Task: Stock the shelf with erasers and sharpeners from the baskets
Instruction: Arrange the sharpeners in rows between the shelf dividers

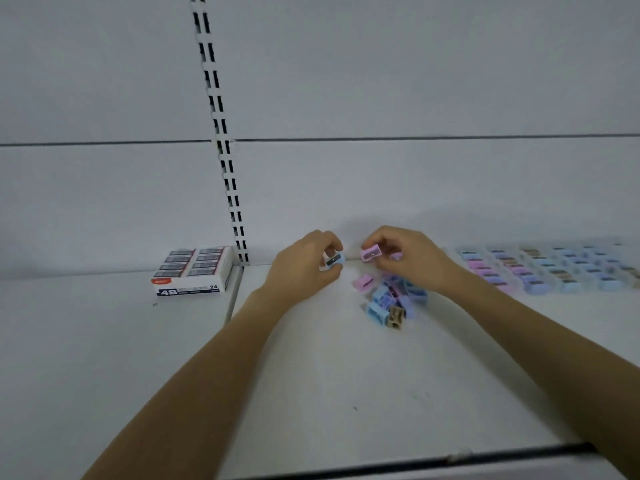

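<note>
Matt plastic sharpeners (pixel 393 299); smooth white shelf (pixel 329 375).

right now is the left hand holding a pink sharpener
No, the left hand pinches a blue sharpener; the pink sharpener is in the right hand.

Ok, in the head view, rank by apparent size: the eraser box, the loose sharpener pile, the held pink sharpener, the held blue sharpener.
1. eraser box
2. loose sharpener pile, somewhat smaller
3. pink sharpener and blue sharpener: look alike, so unranked

Shelf (pixel 346 375): eraser box (pixel 194 271), sharpeners (pixel 391 299), perhaps rows.
</note>
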{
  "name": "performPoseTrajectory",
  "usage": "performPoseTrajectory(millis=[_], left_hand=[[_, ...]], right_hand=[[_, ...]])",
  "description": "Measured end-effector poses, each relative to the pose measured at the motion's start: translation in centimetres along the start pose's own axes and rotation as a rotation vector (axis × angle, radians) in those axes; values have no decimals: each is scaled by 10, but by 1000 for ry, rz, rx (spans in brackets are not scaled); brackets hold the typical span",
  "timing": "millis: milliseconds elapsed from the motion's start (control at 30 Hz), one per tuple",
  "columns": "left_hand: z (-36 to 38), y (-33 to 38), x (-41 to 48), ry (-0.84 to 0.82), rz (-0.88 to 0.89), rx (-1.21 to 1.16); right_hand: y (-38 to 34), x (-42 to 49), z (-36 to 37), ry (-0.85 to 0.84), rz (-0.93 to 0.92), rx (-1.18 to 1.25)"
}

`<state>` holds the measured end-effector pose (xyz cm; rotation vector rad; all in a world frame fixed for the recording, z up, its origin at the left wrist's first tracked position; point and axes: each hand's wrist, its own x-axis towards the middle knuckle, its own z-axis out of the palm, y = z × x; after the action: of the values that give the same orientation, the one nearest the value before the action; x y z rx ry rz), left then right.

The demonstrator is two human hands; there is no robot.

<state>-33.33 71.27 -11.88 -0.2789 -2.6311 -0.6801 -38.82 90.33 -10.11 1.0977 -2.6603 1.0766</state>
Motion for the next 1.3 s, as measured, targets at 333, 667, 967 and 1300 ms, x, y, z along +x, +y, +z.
performPoseTrajectory(millis=[333,667,967,1300], left_hand=[[4,29,-6,9,141,-38],[18,112,1,-84,240,-38],[74,230,14,-132,346,16],[155,356,29,-228,477,60]], right_hand=[[0,-48,-2,162,-30,-158],[13,-120,-56,322,70,-175],[57,-225,-140,263,206,-187],[119,-334,-219,328,305,-312]])
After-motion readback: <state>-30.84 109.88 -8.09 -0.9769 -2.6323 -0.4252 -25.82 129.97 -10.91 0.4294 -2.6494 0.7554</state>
